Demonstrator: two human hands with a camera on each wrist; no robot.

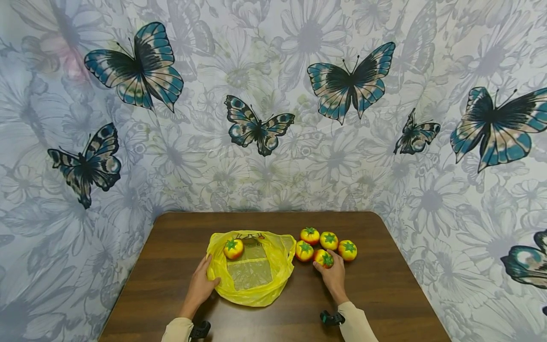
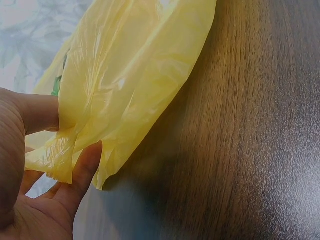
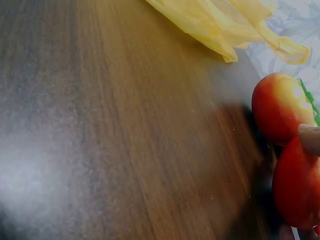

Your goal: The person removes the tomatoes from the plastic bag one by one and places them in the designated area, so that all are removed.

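My left hand (image 1: 201,284) holds the left rim of a yellow plastic bag (image 1: 256,298), whose mouth spreads wide on the table. In the left wrist view, thumb and fingers (image 2: 89,162) pinch a fold of the thin bag (image 2: 135,100). One red-and-yellow tomato (image 1: 233,249) with a green star-shaped top lies inside the bag's mouth. To the right of the bag, my right hand (image 1: 335,275) grips the nearest tomato (image 1: 323,259) of a cluster. The right wrist view shows a thumb on that red tomato (image 3: 296,185), beside another tomato (image 3: 280,107).
Several more tomatoes sit close around the right hand, including one on the right (image 1: 347,250) and one at the back (image 1: 309,235). Everything rests on a dark brown wooden table (image 1: 179,237). Butterfly-patterned wall covering (image 1: 265,185) stands behind and at both sides.
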